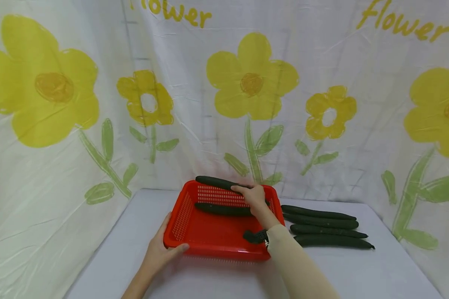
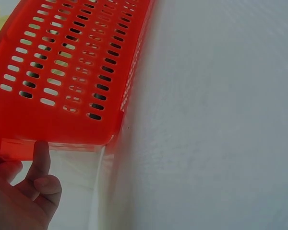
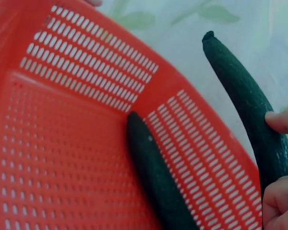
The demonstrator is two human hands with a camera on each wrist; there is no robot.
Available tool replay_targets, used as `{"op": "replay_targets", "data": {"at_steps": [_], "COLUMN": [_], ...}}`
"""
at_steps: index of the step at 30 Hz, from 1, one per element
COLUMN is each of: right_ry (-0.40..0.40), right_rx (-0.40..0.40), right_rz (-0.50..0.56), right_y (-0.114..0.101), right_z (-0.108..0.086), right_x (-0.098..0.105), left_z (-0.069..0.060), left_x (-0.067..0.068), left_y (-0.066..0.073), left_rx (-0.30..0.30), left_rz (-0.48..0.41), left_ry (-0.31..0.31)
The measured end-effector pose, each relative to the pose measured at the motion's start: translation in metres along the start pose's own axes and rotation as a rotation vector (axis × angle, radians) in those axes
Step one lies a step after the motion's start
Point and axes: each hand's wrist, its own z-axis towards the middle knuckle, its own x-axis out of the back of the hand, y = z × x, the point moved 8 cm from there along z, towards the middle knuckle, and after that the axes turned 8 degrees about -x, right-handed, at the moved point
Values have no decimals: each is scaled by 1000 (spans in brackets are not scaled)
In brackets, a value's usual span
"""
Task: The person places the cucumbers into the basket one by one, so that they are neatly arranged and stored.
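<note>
A red plastic basket (image 1: 217, 250) with slotted walls stands on the table. My left hand (image 1: 160, 248) grips its front left corner, thumb over the front rim and fingers at the left side; the left wrist view shows those fingers (image 2: 41, 165) at the rim. In my right hand (image 1: 252, 197) is a dark green cucumber (image 1: 213, 181), held above the basket's back rim. The right wrist view shows this held cucumber (image 3: 240, 91) outside the slotted wall, thumb on its side. Another cucumber (image 1: 222, 209) lies inside along the back wall, its right end hidden behind my right hand.
Several cucumbers (image 1: 325, 230) lie side by side on the white table (image 1: 389, 270), right of the basket. A white curtain (image 1: 194, 137) printed with yellow flowers hangs behind the table. A black device (image 1: 255, 236) sits at my right wrist, over the basket.
</note>
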Motion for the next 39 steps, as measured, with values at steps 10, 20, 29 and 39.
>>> {"op": "replay_targets", "data": {"at_steps": [10,20,29,39], "right_ry": [-3,17,5,-147], "right_rx": [-126,-211,-362,-294], "right_rz": [-67,-120,-157,-221], "right_y": [22,38,56,54], "right_z": [2,1,-5,-7], "right_x": [-10,-18,-15,-18], "left_z": [1,1,-2,-1], "left_x": [-1,2,1,1], "left_y": [-3,1,1,1], "left_rx": [-7,-19,-26,-38], "left_rz": [8,9,-1,-13], "left_ry": [-3,6,9,15]}}
